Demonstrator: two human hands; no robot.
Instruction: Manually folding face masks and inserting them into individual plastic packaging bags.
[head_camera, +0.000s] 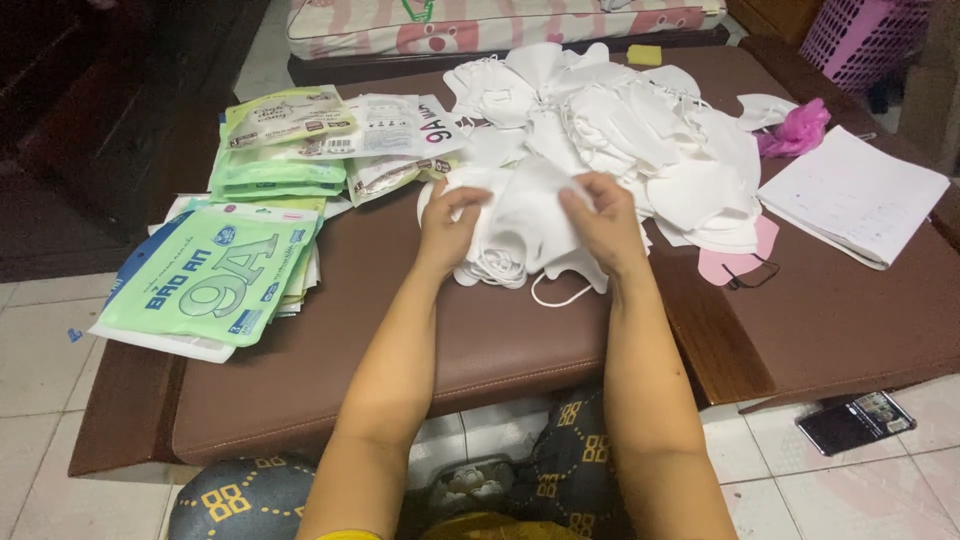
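Hands are meeting over a small stack of white face masks lying near the middle of the brown padded tabletop, its long axis running left to right and ear loops trailing toward the near edge. The left hand is pinching the stack's left end; the right hand is gripping the top mask's right edge with curled fingers. A larger heap of white masks is sitting just behind, touching it. Green printed packets are overhanging the left edge, white paper sheets are lying right. Bare cushion is lying open toward the person; pale floor tiles are showing around.
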